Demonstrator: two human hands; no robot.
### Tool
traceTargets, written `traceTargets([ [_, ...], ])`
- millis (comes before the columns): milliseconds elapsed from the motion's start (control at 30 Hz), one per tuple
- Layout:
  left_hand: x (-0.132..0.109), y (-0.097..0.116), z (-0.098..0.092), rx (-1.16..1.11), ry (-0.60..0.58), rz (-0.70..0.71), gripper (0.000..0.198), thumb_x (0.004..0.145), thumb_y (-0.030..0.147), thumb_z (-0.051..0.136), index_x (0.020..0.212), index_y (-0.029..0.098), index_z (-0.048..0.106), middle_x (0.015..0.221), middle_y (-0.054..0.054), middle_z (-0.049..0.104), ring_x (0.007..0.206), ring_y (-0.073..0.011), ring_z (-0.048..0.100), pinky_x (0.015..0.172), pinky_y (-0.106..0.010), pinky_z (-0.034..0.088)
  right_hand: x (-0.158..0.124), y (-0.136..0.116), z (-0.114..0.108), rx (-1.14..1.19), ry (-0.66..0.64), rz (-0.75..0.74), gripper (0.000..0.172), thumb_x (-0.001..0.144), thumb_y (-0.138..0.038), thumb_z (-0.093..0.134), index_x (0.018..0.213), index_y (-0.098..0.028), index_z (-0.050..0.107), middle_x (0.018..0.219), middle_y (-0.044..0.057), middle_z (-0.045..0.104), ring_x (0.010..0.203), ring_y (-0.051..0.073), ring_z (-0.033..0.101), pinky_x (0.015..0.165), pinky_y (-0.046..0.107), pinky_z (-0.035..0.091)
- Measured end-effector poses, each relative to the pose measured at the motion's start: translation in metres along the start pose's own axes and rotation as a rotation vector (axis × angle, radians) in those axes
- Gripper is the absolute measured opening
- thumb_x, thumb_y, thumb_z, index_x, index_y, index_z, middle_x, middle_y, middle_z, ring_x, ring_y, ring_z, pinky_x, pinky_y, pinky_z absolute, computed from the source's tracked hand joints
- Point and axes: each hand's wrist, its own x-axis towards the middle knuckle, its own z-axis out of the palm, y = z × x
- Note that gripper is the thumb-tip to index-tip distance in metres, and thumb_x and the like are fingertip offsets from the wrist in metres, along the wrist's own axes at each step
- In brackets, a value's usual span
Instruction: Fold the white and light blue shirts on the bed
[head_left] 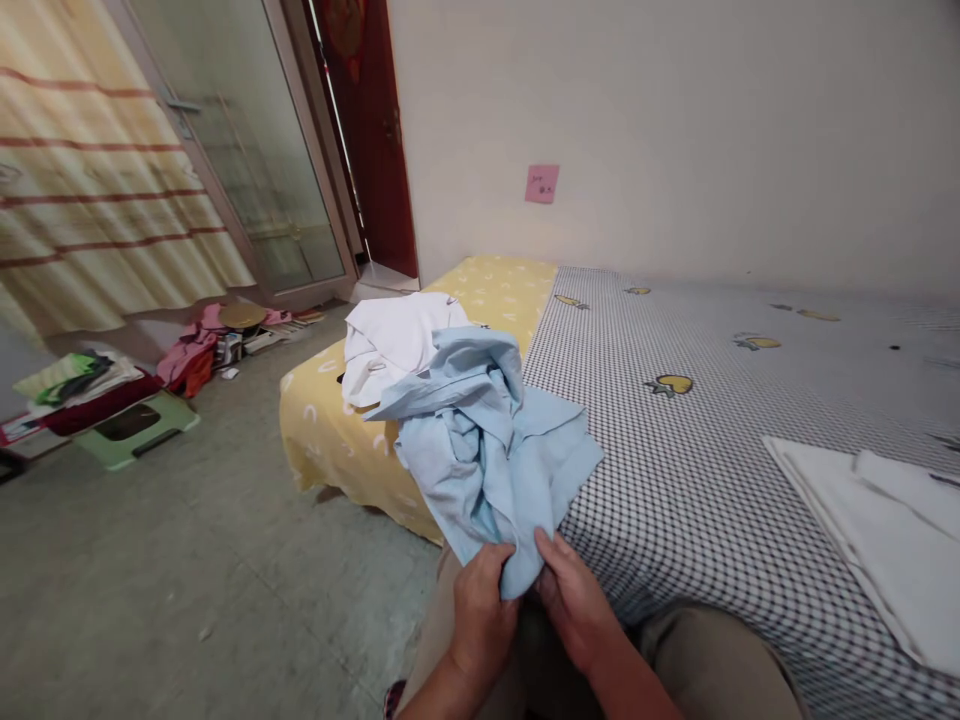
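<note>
Now, your left hand (480, 612) and right hand (574, 600) both grip the lower end of a crumpled light blue shirt (480, 450) at bottom centre, its bulk stretching up-frame from them, neither hand clearly nearer. It overlaps a white garment (397, 345) on the yellow sheet (322, 450), beside the checked bedsheet (675, 510) with a folded white cloth (870, 530) at right.

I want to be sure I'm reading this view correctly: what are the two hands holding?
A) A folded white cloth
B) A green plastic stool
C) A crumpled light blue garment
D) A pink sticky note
C. The left hand and the right hand both grip the bunched end of the light blue garment.
</note>
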Motion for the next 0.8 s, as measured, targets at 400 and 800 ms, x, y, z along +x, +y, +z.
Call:
traceTargets([
  [400, 0.003, 0.003, -0.002, -0.095, 0.073, -0.109, 0.032, 0.075, 0.008, 0.052, 0.101, 0.020, 0.064, 0.087, -0.001, 0.074, 0.077, -0.0147, 0.070, 0.070, -0.025, 0.058, 0.002, 0.005, 0.004, 0.202, 0.038, -0.021, 0.048, 0.081, -0.041, 0.076, 0.125, -0.024, 0.063, 0.120, 0.005, 0.074, 0.121, 0.025, 0.063, 0.095, 0.041, 0.059],
  [800, 0.005, 0.011, -0.007, -0.031, 0.122, -0.023, 0.020, 0.078, 0.008, 0.053, 0.090, 0.021, 0.062, 0.077, 0.001, 0.069, 0.072, -0.0139, 0.068, 0.066, -0.023, 0.056, -0.008, 0.002, 0.008, 0.147, 0.058, -0.007, 0.049, 0.079, -0.042, 0.078, 0.123, -0.024, 0.064, 0.120, 0.005, 0.073, 0.113, 0.026, 0.067, 0.090, 0.040, 0.059],
])
